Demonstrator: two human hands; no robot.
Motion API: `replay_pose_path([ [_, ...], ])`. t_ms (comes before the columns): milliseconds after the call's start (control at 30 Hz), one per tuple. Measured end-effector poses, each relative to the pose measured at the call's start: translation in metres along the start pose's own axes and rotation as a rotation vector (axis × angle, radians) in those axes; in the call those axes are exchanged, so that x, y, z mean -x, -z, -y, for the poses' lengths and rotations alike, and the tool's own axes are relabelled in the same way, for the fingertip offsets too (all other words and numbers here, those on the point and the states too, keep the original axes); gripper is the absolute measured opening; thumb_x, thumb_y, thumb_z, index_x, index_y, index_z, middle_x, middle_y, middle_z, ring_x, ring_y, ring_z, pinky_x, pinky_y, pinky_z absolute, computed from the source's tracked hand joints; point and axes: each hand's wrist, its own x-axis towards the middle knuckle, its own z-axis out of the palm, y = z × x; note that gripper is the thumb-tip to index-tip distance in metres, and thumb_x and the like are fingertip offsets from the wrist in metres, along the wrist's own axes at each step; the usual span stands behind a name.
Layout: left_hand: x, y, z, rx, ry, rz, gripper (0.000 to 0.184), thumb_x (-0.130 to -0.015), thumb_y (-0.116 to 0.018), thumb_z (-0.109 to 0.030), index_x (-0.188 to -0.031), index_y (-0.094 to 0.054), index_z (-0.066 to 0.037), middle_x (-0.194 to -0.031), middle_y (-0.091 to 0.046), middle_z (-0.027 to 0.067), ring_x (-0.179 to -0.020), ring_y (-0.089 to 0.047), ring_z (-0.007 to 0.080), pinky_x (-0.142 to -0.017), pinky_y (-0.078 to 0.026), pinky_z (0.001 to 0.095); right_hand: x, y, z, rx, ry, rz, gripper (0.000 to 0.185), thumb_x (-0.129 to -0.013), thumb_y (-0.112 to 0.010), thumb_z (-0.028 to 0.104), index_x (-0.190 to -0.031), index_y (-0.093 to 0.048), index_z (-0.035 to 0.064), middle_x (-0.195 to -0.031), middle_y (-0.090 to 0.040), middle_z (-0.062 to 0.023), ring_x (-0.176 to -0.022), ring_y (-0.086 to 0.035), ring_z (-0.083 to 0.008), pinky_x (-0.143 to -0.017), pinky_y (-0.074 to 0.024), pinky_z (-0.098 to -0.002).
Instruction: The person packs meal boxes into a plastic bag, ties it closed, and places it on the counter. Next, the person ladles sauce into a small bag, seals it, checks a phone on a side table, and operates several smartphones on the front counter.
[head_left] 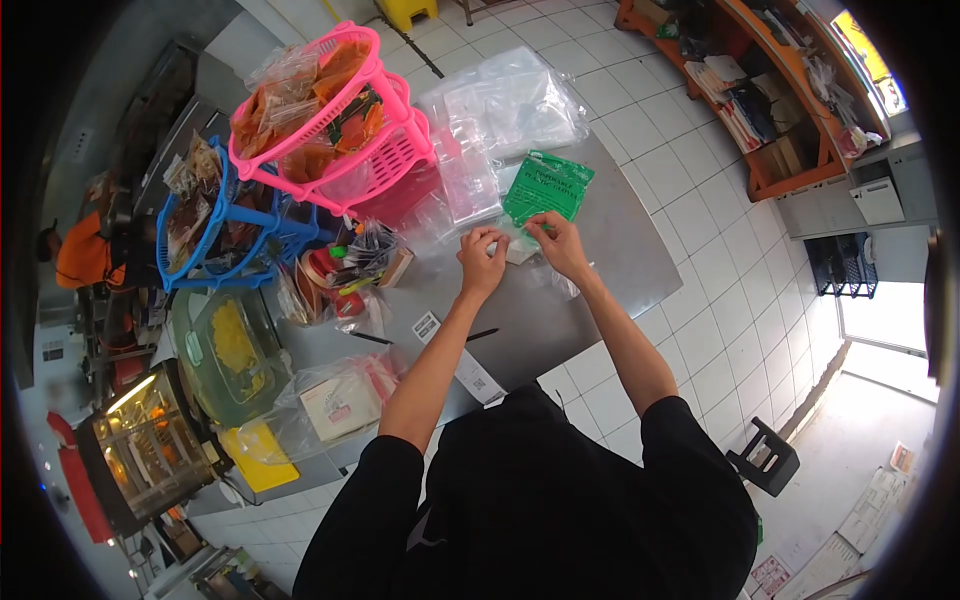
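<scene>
Over the grey metal table, my left hand is closed, its fingertips pinched together. Close by on the right, my right hand is also pinched closed, just below the lower edge of a green packet of disposable plastic gloves. A small pale, see-through piece shows between the two hands; whether either hand grips it is too small to tell. Some crumpled clear plastic film hangs or lies beneath my right hand. Flat clear plastic bags lie beyond my left hand.
A pink basket of bagged food and a blue basket stand at the left. Nearer are a lidded container with yellow food, a printed paper strip and a pen. More clear plastic bags lie at the far edge.
</scene>
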Motion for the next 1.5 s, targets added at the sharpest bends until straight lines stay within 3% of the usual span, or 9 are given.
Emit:
replay_pose_path([
  [333,-0.003,0.017,0.003,-0.121,0.266,-0.042,0.020,-0.085,-0.073,-0.023,-0.096,-0.071,-0.006,-0.097,-0.058,0.0109,-0.100,-0.055,0.0270,-0.086,-0.044,0.0393,0.004,0.009,0.005,-0.039,0.000,0.099,0.012,-0.099,-0.065,0.014,-0.103,-0.063,0.0030,-0.071,-0.056,0.0042,-0.057,-0.041,-0.0016,-0.051,-0.0327,-0.0238],
  [433,0.002,0.027,-0.023,-0.111,-0.104,-0.105,0.025,-0.082,-0.072,-0.023,-0.105,-0.069,-0.012,-0.113,-0.051,0.0101,-0.112,-0.048,0.0323,-0.095,-0.036,0.0530,0.006,0.011,0.009,-0.066,-0.025,0.155,0.012,-0.100,-0.064,0.016,-0.103,-0.062,0.0038,-0.066,-0.053,0.0065,-0.058,-0.040,-0.0007,-0.051,-0.0299,-0.0234],
  [533,0.014,0.025,-0.036,-0.302,-0.227,0.111,0.039,-0.077,-0.075,-0.021,-0.114,-0.069,-0.012,-0.124,-0.049,0.0114,-0.120,-0.044,0.0338,-0.096,-0.033,0.0566,0.010,0.010,0.016,-0.066,-0.029,0.176,0.013,-0.100,-0.063,0.017,-0.105,-0.063,0.0042,-0.066,-0.056,0.0058,-0.059,-0.041,-0.0009,-0.052,-0.0308,-0.0232],
  [733,0.024,0.002,-0.046,-0.501,-0.377,0.273,0.060,-0.081,-0.072,-0.040,-0.133,-0.061,-0.013,-0.147,-0.041,0.0175,-0.145,-0.025,0.0413,-0.108,-0.018,0.0734,0.013,0.008,0.023,-0.109,0.058,0.176,0.013,-0.101,-0.062,0.015,-0.105,-0.063,0.0026,-0.088,-0.066,0.0003,-0.074,-0.056,-0.0053,-0.066,-0.0454,-0.0253],
  [833,0.018,-0.013,-0.039,-0.603,-0.564,0.394,0.062,-0.084,-0.067,-0.046,-0.135,-0.060,-0.013,-0.157,-0.033,0.0159,-0.152,-0.011,0.0447,-0.112,-0.006,0.0776,0.017,0.015,0.026,0.069,0.163,0.137,0.011,-0.100,-0.062,0.012,-0.104,-0.063,0.0021,-0.090,-0.068,-0.0021,-0.075,-0.058,-0.0078,-0.067,-0.0470,-0.0266],
  [1033,0.008,-0.025,-0.032,-0.593,-0.565,0.450,0.070,-0.085,-0.064,-0.052,-0.142,-0.055,-0.013,-0.164,-0.025,0.0110,-0.152,-0.010,0.0457,-0.112,-0.004,0.0788,0.054,0.032,0.067,0.169,0.105,0.058,0.006,-0.097,-0.060,0.006,-0.097,-0.063,0.0004,-0.083,-0.068,-0.0051,-0.072,-0.058,-0.0107,-0.067,-0.0464,-0.0270],
  [1233,0.008,-0.012,-0.038,-0.587,-0.584,0.496,0.054,-0.084,-0.072,-0.039,-0.133,-0.063,-0.020,-0.163,-0.025,0.0106,-0.151,-0.013,0.0460,-0.111,-0.006,0.0792,0.065,0.035,0.041,-0.076,0.120,-0.036,0.008,-0.102,-0.051,0.004,-0.100,-0.058,0.0026,-0.087,-0.069,-0.0017,-0.077,-0.055,-0.0074,-0.069,-0.0449,-0.0258],
  [1333,0.023,-0.016,-0.029,-0.442,-0.783,0.350,0.042,-0.082,-0.074,-0.031,-0.122,-0.068,-0.022,-0.163,-0.024,0.0107,-0.151,-0.013,0.0463,-0.111,-0.009,0.0793,0.068,0.035,0.041,-0.108,0.090,-0.052,0.010,-0.103,-0.047,0.003,-0.102,-0.057,0.0032,-0.088,-0.068,-0.0015,-0.079,-0.056,-0.0069,-0.071,-0.0443,-0.0249],
  [1500,0.027,-0.019,-0.025,-0.466,-0.665,0.489,0.034,-0.081,-0.072,-0.023,-0.115,-0.071,-0.022,-0.164,-0.023,0.0093,-0.152,-0.010,0.0451,-0.112,-0.008,0.0789,0.088,0.037,0.065,-0.067,0.123,-0.029,0.011,-0.104,-0.045,0.004,-0.104,-0.056,0.0033,-0.087,-0.067,-0.0037,-0.080,-0.058,-0.0080,-0.070,-0.0439,-0.0243],
])
